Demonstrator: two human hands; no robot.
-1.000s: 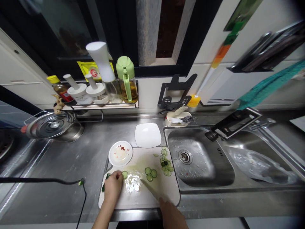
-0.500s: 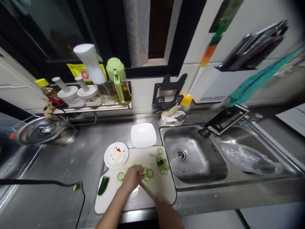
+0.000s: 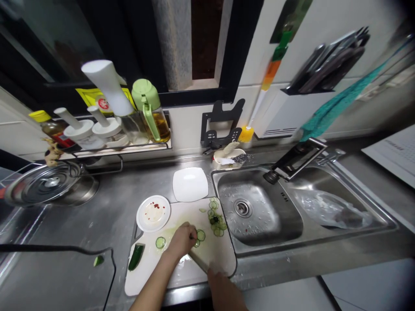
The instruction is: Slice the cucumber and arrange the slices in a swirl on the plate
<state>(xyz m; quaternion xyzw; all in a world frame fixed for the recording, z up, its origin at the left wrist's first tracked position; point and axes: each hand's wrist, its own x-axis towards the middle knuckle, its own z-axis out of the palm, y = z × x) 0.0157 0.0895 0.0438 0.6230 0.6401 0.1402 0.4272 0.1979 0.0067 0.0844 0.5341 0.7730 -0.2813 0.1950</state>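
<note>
My left hand point(image 3: 183, 237) is over the middle of the white cutting board point(image 3: 149, 270), its fingers curled together against a few cucumber slices point(image 3: 201, 235). Whatever is between those fingertips is hidden. At the board's front edge, my right hand point(image 3: 220, 283) grips a knife point(image 3: 198, 260), whose blade lies low and points toward my left hand. A single cucumber slice point(image 3: 160, 242) rests left of my left hand. Further left is a dark green cucumber piece point(image 3: 136, 256). Several overlapping slices form a pile point(image 3: 216, 219) along the board's right side.
A round plate point(image 3: 144, 221) with red bits overlaps the board's back left corner. Behind the board stands a square white plate point(image 3: 190, 185). To the right is a steel sink point(image 3: 256, 233); a lidded pot point(image 3: 78, 190) stands at the left. A cucumber end point(image 3: 98, 260) lies on the counter.
My left hand has shifted slightly right, covering part of the small group of slices. My right hand still holds the knife in much the same place. The whole view has shifted a little.
</note>
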